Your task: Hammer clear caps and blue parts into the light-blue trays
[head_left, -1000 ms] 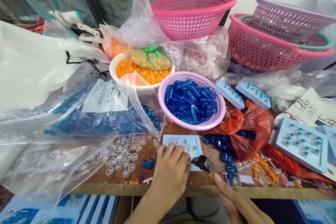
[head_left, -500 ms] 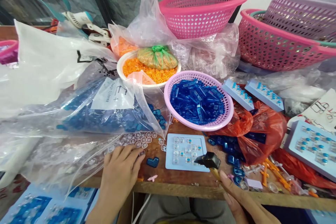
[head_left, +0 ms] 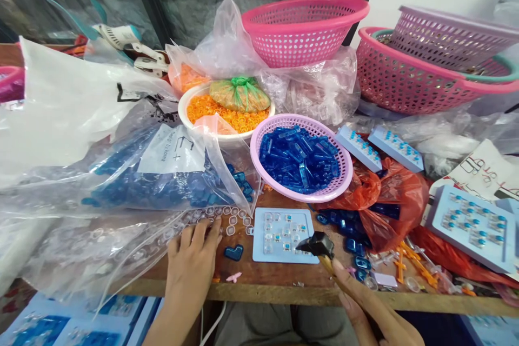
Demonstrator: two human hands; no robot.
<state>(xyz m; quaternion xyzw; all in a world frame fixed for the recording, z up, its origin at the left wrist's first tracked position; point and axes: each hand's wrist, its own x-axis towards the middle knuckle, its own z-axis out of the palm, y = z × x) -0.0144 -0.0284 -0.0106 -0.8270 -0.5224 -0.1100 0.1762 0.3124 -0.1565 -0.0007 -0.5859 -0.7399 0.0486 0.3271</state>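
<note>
My right hand (head_left: 365,308) is closed round the wooden handle of a small hammer (head_left: 316,246). The dark hammer head hangs over the lower right part of a light blue tray (head_left: 259,254), which holds clear square pieces and several pieces with blue centres. My left hand (head_left: 192,259) lies palm down, fingers stretched over loose clear plastic rings (head_left: 233,220) left of the tray. Its fingertips touch the rings; whether one is under them I cannot tell. Between that hand and the tray lies a blue L-shaped piece (head_left: 234,252). A small pink piece (head_left: 233,277) is near the table edge.
Behind the tray stands a lilac basket (head_left: 348,173) of blue parts, beside a white bowl (head_left: 184,113) of orange rings. A clear bag (head_left: 121,173) of blue parts fills the left. Blue pieces, a red bag (head_left: 399,221) and another blue tray (head_left: 441,238) crowd the right.
My left hand has reached a little farther forward among the clear rings, its fingers straighter. The hammer stays over the tray in my right hand. The view has shifted slightly.
</note>
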